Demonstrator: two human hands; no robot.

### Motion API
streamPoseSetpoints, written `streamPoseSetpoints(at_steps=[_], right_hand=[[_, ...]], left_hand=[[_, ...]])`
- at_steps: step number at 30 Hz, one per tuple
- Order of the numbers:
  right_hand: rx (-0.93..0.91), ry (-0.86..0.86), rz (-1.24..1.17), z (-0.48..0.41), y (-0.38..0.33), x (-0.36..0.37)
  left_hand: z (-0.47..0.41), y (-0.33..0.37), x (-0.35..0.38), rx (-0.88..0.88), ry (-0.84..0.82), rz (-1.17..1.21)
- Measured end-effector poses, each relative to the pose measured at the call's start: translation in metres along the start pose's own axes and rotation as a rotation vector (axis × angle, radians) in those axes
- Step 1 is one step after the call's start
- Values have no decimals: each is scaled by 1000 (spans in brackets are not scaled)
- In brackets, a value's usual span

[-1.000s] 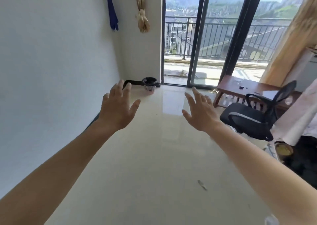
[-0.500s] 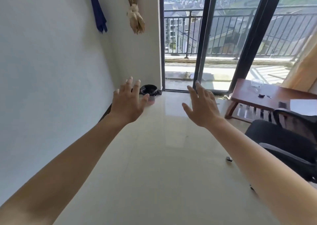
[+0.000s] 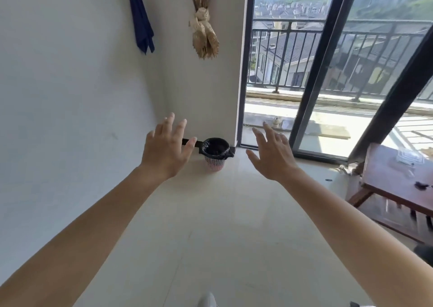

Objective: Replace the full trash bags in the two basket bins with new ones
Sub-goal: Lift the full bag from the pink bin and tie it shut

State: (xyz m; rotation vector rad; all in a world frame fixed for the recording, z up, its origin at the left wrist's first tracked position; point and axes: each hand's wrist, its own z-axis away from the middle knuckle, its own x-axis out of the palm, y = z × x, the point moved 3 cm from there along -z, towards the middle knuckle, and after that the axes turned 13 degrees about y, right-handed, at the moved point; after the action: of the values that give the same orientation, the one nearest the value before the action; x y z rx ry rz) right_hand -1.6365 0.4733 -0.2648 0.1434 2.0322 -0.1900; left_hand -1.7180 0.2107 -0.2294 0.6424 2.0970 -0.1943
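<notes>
- a pale tiled floor (image 3: pixel 210 224) runs to a corner where white walls meet a dark-framed glass door (image 3: pixel 302 91); beyond the door there is a balcony with a railing.
- the basket bin (image 3: pixel 215 161) stands upright on the floor in that corner, just beside the door frame and close against the wall; only 1 of the 2 bins is in view.
- a black trash bag (image 3: pixel 215 147) lines the bin, its edge folded over the rim, with a knotted ear sticking out on the door side; how full it is cannot be told from this angle.
- the left hand (image 3: pixel 165 150) is held out in the air on the wall side of the bin, fingers spread, nothing in it.
- the right hand (image 3: pixel 273 153) is held out on the door side of the bin, fingers also spread and empty.
- the bin lies between the 2 hands and further off, well apart from both; neither hand touches it.
- the left hand looks slightly the nearer in the picture, its thumb overlapping the dark strip (image 3: pixel 189 142) along the wall beside the bin.
- judged from this, the task is at its start: the bag is still in place and the bin must be reached first.
- a wooden table (image 3: pixel 396 180) stands past the door, away from the bin.
</notes>
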Motion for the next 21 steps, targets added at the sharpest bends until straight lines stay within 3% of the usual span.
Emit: streamPoseSetpoints(at_steps=[8,21], right_hand=[[52,-8,-7,-226,26,93],[84,-78,-31,-533,122,289]], left_hand=[[-227,-48,127,21,-65,9],[-498,-84,370,13,-199,-56]])
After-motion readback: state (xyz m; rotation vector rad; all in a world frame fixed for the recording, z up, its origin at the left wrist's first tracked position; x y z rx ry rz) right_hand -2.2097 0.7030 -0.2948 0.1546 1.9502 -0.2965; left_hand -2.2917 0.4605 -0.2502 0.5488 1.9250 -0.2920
